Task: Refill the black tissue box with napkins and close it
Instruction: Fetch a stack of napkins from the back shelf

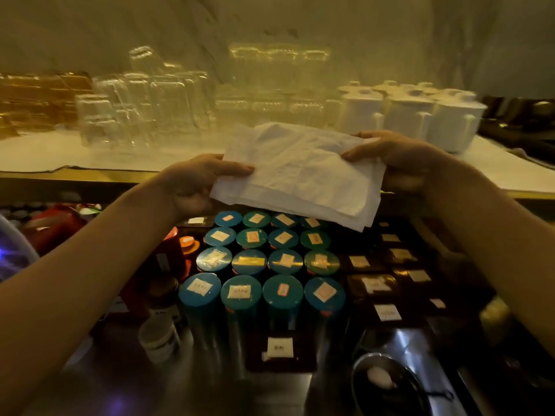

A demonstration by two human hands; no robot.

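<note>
The napkins (295, 175) are soft and loose, so some could slip out and fall onto the blue jars (261, 262) below if the grip gets weak. The left hand (195, 181) and right hand (399, 160) each pinch one end of the stack, fingers closed on it, up in the air. I cannot see the black box anywhere.

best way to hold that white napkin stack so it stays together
Grip the napkin stack by its two short ends, coming in from the sides, as the left hand and right hand do now: thumb on top, fingers beneath. It is wide, flat and floppy, with loose layers fanning at the lower edge.
</note>
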